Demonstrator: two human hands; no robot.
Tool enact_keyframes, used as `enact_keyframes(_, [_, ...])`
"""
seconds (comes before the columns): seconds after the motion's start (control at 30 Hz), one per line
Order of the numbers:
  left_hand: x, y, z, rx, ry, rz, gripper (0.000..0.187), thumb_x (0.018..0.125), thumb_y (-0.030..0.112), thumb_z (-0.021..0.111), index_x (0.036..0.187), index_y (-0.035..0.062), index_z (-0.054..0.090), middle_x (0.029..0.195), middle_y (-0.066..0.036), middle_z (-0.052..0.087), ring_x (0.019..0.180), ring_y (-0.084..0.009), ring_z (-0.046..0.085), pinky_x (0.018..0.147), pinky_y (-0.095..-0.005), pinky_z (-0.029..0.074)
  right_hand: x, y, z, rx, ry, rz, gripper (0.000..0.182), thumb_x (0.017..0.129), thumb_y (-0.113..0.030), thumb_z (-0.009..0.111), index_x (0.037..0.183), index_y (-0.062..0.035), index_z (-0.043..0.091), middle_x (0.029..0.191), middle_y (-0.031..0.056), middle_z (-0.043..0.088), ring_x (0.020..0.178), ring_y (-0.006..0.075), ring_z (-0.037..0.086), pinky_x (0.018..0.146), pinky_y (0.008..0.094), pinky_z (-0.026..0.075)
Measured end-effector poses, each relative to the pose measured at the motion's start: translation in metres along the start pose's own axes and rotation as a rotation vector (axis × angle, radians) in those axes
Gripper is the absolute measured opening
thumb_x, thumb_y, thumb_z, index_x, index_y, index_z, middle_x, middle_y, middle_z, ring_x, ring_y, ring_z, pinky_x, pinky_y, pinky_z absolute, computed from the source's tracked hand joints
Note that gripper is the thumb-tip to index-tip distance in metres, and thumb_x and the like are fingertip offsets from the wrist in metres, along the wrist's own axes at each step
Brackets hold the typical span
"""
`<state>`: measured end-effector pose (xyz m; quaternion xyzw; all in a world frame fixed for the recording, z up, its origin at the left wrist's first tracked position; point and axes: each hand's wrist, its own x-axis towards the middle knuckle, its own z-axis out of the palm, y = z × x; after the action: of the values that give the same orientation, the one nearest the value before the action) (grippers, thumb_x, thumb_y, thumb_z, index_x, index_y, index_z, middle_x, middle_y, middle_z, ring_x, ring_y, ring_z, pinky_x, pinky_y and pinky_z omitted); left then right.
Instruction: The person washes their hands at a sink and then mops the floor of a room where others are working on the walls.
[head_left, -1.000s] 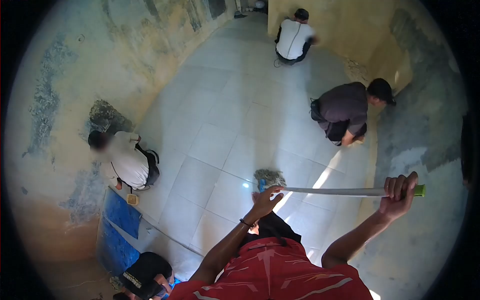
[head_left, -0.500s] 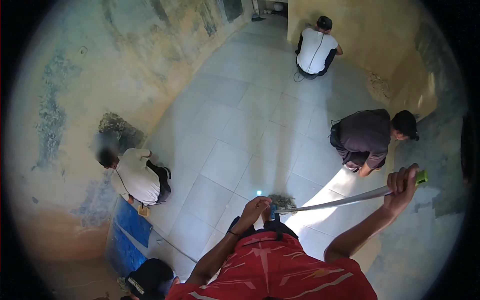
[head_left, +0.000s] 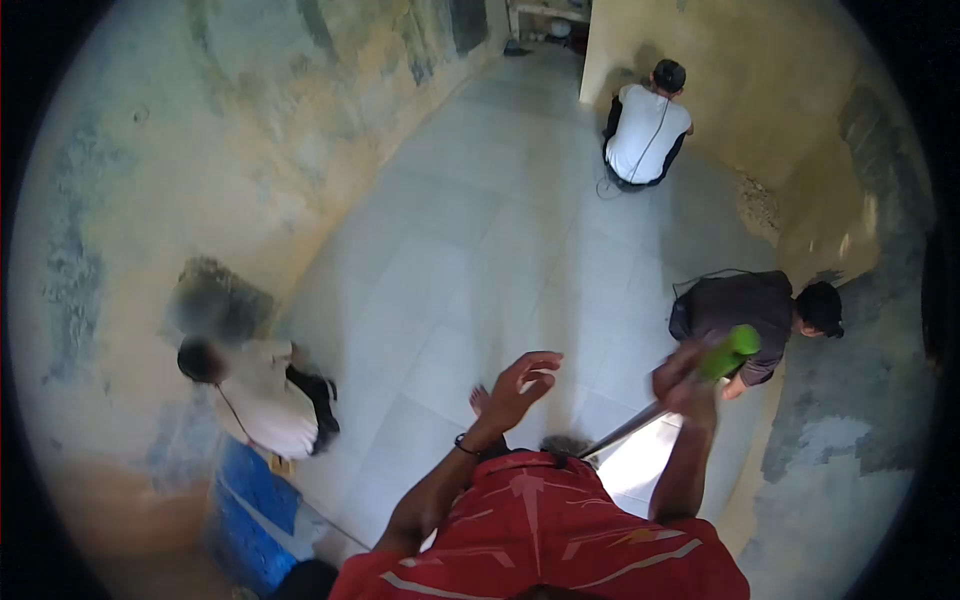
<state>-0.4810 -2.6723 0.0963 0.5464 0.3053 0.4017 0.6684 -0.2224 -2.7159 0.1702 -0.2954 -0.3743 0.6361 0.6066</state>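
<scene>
My right hand [head_left: 682, 380] is wrapped round the upper part of a long-handled mop [head_left: 628, 428], just below its bright green end cap. Both hand and cap are smeared by motion. The metal handle slants down to the left toward my waist. A grey shaggy head [head_left: 566, 446] shows at its lower end on the floor, partly hidden by my red shirt. My left hand [head_left: 520, 392] hovers in front of my body with fingers apart and nothing in it, left of the handle. A dark band circles its wrist.
Three people crouch by the walls: a white shirt [head_left: 645, 135] at the back, a dark shirt [head_left: 735, 315] at right, a pale shirt [head_left: 265, 400] at left. A blue sheet [head_left: 255, 510] lies lower left. Pale tiles [head_left: 450, 270] cover the floor; sunlight [head_left: 640, 460] falls near the handle.
My left hand has come off the lower handle and opened. The right hand has swung inward to the left with the green end, making the handle steeper. The view has shifted.
</scene>
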Motion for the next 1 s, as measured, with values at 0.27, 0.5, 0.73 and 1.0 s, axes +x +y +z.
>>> enact_keyframes(0.27, [0.11,0.078,-0.082,-0.078,-0.162,0.266,0.069,0.08,0.018,0.063,0.133,0.0034,0.021,0.133,-0.015,0.033,0.126,-0.0252,0.032,0.104,-0.04,0.023,0.106,0.182,0.003,-0.721,0.023,0.399,0.025,0.073,-0.024,0.07,0.076,-0.0068,0.053,0.064,-0.0026,0.049,0.058,0.0076,0.046,0.053,0.0238,0.039])
enact_keyframes(0.5, [0.193,0.081,-0.129,-0.278,-0.227,0.115,0.051,0.079,0.005,0.06,0.121,0.0033,0.031,0.113,-0.012,0.048,0.103,-0.0193,0.053,0.093,-0.0351,0.039,0.092,0.284,-0.053,-0.891,0.199,0.664,0.028,0.072,-0.03,0.072,0.074,-0.0053,0.058,0.064,0.002,0.057,0.06,0.011,0.051,0.058,0.0276,0.043])
enact_keyframes(0.73, [0.286,0.079,-0.189,-0.254,0.045,-0.079,0.017,0.082,0.005,0.058,0.074,0.007,0.043,0.058,0.003,0.042,0.049,-0.0051,0.039,0.044,-0.0219,0.032,0.198,0.329,-0.042,-0.841,0.457,0.505,0.039,0.075,-0.038,0.068,0.065,-0.0019,0.056,0.054,0.0037,0.051,0.052,0.0113,0.047,0.049,0.0287,0.04])
enact_keyframes(1.0, [0.39,0.158,-0.268,-0.139,-0.059,0.028,0.027,0.079,0.011,0.065,0.063,0.0079,0.043,0.047,0.002,0.047,0.039,-0.0046,0.042,0.038,-0.0225,0.031,0.394,0.284,-0.032,-1.096,0.047,0.217,0.039,0.077,-0.039,0.064,0.068,-0.0021,0.055,0.06,0.0104,0.056,0.054,0.0184,0.051,0.052,0.035,0.041])
